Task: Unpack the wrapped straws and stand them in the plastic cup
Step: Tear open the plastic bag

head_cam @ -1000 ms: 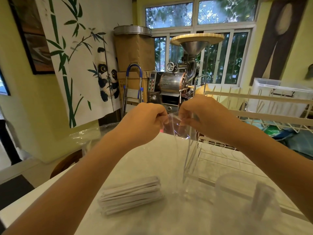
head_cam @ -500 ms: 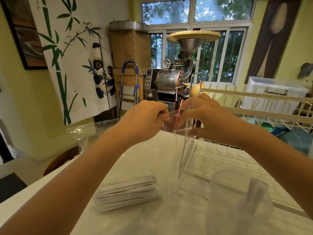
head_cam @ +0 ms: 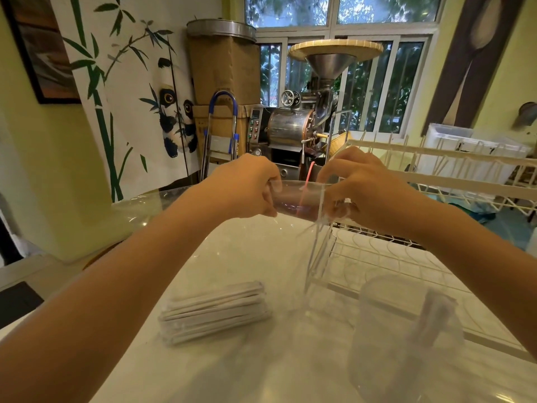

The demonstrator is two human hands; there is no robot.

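Straws (head_cam: 213, 312) lie paper-wrapped, bundled flat on table (head_cam: 261, 257), untouched.

We see both hands raised over the table (head_cam: 261, 257), left hand (head_cam: 247, 184) and right hand (head_cam: 369, 187) close together, only a narrow gap between. Below them open tabletop runs down the middle. Bundle of wrapped straws (head_cam: 215, 311) lies front left, plastic cup (head_cam: 406, 335) stands front right; a clear lane sits between the two. White wire dish rack (head_cam: 436, 181) blocks the whole right side, and its clear upright panel (head_cam: 318, 257) juts toward the middle
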